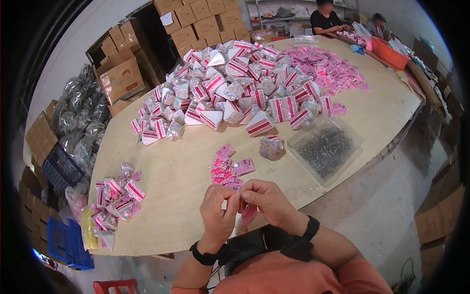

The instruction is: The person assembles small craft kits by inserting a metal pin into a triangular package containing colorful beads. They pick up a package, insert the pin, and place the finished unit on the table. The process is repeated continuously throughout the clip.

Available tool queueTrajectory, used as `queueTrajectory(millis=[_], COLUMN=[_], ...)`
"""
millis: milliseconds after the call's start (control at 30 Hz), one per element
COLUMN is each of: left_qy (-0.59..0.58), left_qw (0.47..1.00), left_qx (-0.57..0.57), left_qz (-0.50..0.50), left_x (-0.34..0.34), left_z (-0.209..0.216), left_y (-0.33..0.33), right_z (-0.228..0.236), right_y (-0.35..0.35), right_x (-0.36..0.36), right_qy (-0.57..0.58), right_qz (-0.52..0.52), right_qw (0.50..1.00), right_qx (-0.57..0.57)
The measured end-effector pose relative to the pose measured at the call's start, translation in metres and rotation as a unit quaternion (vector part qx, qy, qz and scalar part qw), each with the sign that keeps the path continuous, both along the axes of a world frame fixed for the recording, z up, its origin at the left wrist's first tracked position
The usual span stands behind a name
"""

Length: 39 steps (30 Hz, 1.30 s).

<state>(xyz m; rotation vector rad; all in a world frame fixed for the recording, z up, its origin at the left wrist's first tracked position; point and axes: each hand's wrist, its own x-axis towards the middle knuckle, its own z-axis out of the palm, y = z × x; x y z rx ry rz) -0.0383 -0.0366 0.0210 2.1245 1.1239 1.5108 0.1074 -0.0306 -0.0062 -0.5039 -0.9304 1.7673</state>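
Just over the table's near edge my two hands meet fingertip to fingertip. My left hand [216, 211] is closed in a pinch, with its thumb and index finger together. My right hand [270, 200] pinches from the other side. A pink card [249, 214] hangs below the fingertips, partly hidden by the hands; anything smaller between the fingers cannot be made out. Right beyond the hands lies a small heap of pink cards [223, 171]. A clear tray [360, 141] of small metal pins stands to the right, with a single speckled wrapped piece [271, 147] beside it.
A large pile of wedge-shaped wrapped packs [210, 120] covers the table's far middle, with many pink cards [323, 68] behind it. A smaller group of packs [117, 196] lies at left. Blue crates [68, 245] and a red stool [115, 285] stand below. Two people sit far right.
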Motion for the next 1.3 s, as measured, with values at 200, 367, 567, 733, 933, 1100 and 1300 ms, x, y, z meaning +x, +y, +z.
queueTrajectory(millis=[200,367,567,733,933,1100,1300], left_qy=[-0.001,-0.025,0.039,0.171,0.033,-0.025,-0.189], left_qw=[0.989,0.879,0.954,0.976,0.971,0.939,0.870], left_qx=[-0.117,-0.381,-0.231,-0.104,-0.225,-0.330,-0.440], left_qz=[-0.087,-0.286,-0.186,-0.081,-0.072,-0.095,-0.116], left_x=[-0.012,-0.027,-0.026,-0.023,-0.012,-0.011,-0.005], left_z=[0.003,0.010,0.001,0.003,-0.011,-0.017,-0.018], left_y=[0.002,0.010,0.000,-0.011,-0.013,-0.008,-0.010], right_z=[0.000,-0.002,-0.009,-0.016,-0.015,0.003,0.009], right_y=[0.000,-0.002,-0.003,-0.002,-0.008,-0.015,-0.022], right_x=[0.004,0.013,0.014,0.013,0.009,0.015,0.013], right_qy=[-0.034,-0.051,-0.038,-0.040,-0.118,-0.251,-0.413], right_qz=[0.046,0.103,0.114,0.138,0.064,0.047,-0.098], right_qw=[0.998,0.993,0.991,0.988,0.990,0.966,0.879], right_qx=[0.000,-0.009,-0.064,-0.050,0.053,0.035,0.215])
